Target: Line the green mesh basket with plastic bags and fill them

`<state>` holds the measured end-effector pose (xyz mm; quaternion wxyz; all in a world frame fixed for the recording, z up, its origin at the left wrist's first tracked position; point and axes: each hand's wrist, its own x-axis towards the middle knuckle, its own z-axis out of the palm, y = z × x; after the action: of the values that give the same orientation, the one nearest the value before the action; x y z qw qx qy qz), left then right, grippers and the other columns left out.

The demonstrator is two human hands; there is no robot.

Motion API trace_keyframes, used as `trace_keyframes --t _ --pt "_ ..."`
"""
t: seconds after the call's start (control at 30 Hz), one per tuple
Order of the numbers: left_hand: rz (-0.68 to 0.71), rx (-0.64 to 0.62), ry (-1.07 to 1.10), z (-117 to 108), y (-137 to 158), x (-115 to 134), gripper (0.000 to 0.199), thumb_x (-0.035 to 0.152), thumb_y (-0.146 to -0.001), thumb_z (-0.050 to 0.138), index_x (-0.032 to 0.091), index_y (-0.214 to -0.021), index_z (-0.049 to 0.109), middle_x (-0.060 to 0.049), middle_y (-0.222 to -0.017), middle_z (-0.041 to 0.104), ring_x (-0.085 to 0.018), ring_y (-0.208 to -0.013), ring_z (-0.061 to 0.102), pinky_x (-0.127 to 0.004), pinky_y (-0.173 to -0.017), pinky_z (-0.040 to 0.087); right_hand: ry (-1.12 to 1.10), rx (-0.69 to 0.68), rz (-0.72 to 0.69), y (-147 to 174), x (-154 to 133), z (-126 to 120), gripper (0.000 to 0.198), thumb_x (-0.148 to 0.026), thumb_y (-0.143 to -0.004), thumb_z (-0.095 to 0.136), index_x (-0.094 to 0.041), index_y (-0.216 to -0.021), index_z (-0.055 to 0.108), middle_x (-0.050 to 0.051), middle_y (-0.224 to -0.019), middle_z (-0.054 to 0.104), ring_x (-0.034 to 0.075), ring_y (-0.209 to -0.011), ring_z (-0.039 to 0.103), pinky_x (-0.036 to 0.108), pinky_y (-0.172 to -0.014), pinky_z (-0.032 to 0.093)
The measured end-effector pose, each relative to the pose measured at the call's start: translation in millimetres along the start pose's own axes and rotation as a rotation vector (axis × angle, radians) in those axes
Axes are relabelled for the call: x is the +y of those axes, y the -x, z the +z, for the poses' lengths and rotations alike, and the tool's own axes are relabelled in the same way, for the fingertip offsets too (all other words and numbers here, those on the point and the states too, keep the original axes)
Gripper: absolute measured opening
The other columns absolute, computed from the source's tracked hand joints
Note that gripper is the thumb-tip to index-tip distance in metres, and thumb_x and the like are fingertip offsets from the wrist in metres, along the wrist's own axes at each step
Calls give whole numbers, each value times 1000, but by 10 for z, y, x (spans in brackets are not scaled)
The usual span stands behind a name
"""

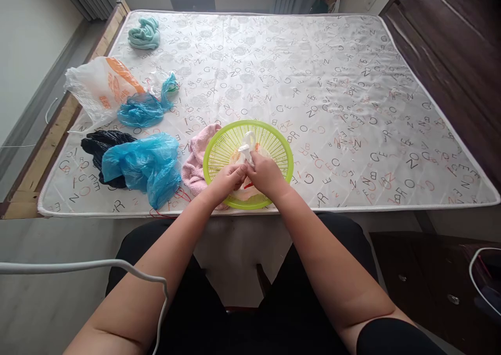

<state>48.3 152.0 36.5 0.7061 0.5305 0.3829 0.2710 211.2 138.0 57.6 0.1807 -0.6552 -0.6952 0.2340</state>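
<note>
A round lime-green plastic basket [288, 151] with slotted sides sits at the near edge of the mattress. Over it, my left hand [230, 179] and my right hand [265, 173] meet, fingers closed on a white plastic bag [246, 142] whose gathered top sticks up between them. The lower part of the bag, with orange-red print, rests inside the basket, partly hidden by my hands. A pink towel [194, 159] lies against the basket's left side and partly under it.
Left of the basket lie a crumpled blue plastic bag [151, 167], a black bag [102, 146], a smaller blue bag [141, 109] and a white-and-orange bag [99, 86]. A teal cloth [144, 33] is at the far left of the letter-printed mattress [352, 109]. A white cable [78, 266] crosses my left forearm.
</note>
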Motion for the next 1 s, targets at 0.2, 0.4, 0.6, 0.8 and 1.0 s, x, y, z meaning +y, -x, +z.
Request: trace_keyframes --t 0.2,0.4,0.6,0.8,1.0 --pt "-36 16 22 4 1 -16 73 91 -76 63 20 -67 50 7 -53 34 -7 -44 30 -25 -45 21 165 -75 -26 28 -61 -38 24 -34 -104 45 -19 -109 63 13 -102 76 26 -89 68 31 -68 38" --pt "-43 4 5 -13 -13 -68 69 87 -78 65 19 -75 57 6 -57 39 -7 -45 30 -24 -45 20 222 -105 -42 37 -61 -38 23 -31 -104 45 -19 -113 62 13 -105 77 27 -92 70 31 -70 40" --pt "-31 14 -47 -20 -1 -57 67 85 -81 63 19 -78 57 5 -58 39 -8 -47 32 -25 -46 21 222 -103 -54 38 -55 -43 22 -30 -103 46 -19 -114 62 13 -104 77 27 -91 70 31 -68 38" --pt "-46 23 -17 -6 0 -52 63 81 -83 63 19 -76 56 5 -58 40 -8 -47 31 -24 -46 22 190 -102 -47 43 -55 -41 23 -30 -104 46 -19 -113 63 12 -104 76 25 -88 68 31 -68 35" --pt "-54 63 21 27 -8 -34 63 78 -85 63 20 -64 50 5 -53 38 -7 -45 31 -25 -45 23 163 -96 -36 36 -64 -39 23 -31 -104 45 -19 -110 64 11 -99 76 24 -85 66 31 -66 31"
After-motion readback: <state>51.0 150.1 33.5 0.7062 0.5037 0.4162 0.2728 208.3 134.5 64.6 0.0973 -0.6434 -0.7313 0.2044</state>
